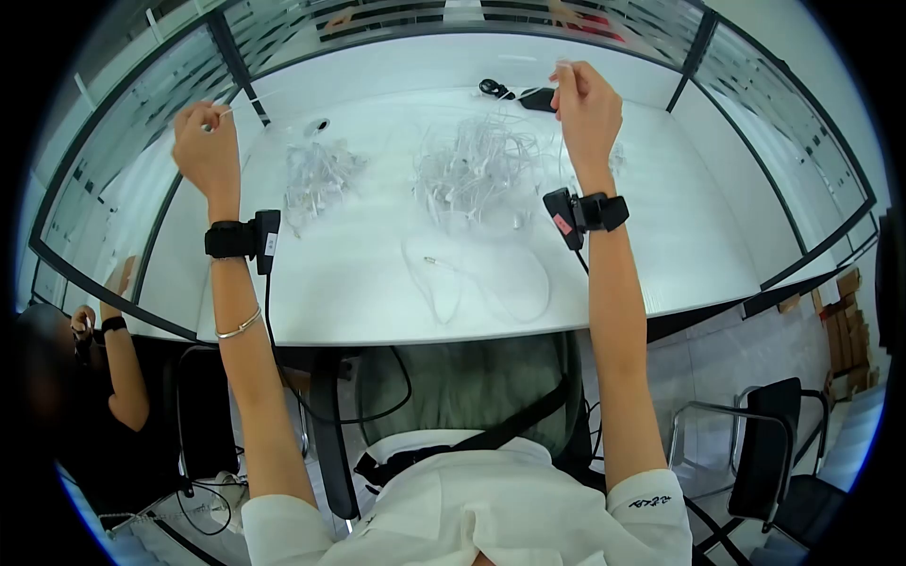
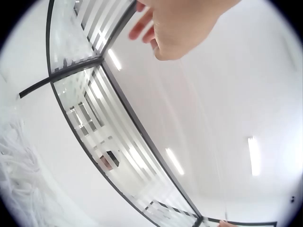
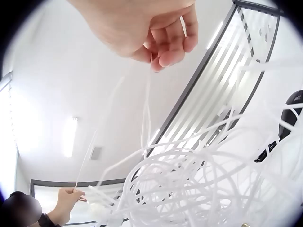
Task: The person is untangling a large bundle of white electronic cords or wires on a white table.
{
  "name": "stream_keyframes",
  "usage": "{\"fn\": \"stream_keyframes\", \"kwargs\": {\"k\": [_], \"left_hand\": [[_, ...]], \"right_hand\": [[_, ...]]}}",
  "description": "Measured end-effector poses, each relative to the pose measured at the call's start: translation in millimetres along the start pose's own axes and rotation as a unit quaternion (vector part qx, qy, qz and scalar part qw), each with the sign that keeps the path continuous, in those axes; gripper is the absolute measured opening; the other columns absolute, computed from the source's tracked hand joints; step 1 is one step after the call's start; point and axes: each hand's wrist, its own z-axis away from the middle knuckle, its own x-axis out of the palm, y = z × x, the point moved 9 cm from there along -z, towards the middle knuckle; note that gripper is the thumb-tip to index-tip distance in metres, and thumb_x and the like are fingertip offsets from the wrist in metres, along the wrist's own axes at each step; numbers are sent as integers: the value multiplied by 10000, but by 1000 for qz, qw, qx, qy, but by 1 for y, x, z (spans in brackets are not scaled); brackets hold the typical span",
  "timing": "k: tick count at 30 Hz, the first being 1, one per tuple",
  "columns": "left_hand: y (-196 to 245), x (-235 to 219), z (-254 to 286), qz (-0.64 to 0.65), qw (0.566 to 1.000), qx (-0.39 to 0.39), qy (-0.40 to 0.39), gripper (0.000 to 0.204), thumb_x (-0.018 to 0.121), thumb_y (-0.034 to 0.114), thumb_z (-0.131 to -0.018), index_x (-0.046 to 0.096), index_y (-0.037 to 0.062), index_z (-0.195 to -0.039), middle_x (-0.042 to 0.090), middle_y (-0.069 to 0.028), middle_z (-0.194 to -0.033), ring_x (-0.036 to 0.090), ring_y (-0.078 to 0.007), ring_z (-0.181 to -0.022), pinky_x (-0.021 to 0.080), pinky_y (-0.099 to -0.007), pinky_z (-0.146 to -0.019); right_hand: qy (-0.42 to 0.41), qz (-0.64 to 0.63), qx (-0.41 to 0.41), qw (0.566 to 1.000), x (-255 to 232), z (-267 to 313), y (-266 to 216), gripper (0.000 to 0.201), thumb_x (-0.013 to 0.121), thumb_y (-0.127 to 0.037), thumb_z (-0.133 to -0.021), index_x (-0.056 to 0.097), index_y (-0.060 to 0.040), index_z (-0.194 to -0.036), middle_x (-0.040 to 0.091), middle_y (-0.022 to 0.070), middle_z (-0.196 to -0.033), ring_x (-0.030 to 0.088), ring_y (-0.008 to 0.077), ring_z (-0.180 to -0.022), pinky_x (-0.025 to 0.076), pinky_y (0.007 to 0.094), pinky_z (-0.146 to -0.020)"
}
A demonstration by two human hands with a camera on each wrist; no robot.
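Observation:
Raised above the left side of the table, my left hand (image 1: 208, 156) pinches a thin white cable (image 1: 247, 102). My right hand (image 1: 587, 118) is held up at the right, beyond the larger tangle of white cables (image 1: 477, 174). Between its thumb and fingertips, in the right wrist view, it pinches a white cable (image 3: 147, 101) that hangs down. A faint strand (image 3: 97, 135) runs there toward my left hand (image 3: 66, 203). A smaller pile of clear-wrapped cables (image 1: 321, 179) lies nearer my left hand. The left wrist view shows my left hand (image 2: 184, 28) only partly, its fingertips cut off or hidden.
One loose white cable (image 1: 432, 261) lies looped near the table's front edge. A black adapter (image 1: 538, 99) and a coiled black cord (image 1: 491, 88) are at the back. Framed glass partitions surround the white table (image 1: 359, 316). Another person (image 1: 127, 377) sits at the left.

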Motion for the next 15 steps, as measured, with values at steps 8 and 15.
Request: {"fn": "stream_keyframes", "kwargs": {"k": [8, 15], "left_hand": [[46, 92, 109, 482, 664, -242, -518, 570, 294, 490, -974, 577, 10, -853, 536, -24, -632, 407, -94, -474, 405, -253, -600], [41, 45, 79, -237, 901, 123, -341, 489, 620, 524, -790, 617, 52, -662, 539, -44, -569, 477, -183, -543, 317, -349, -757]], "right_hand": [[-2, -170, 45, 984, -3, -7, 28, 315, 501, -245, -918, 633, -8, -757, 553, 30, -521, 479, 79, -425, 365, 229, -446], [22, -241, 89, 966, -19, -9, 55, 339, 526, -246, -919, 645, 23, -751, 547, 44, -532, 475, 83, -428, 362, 216, -435]]}}
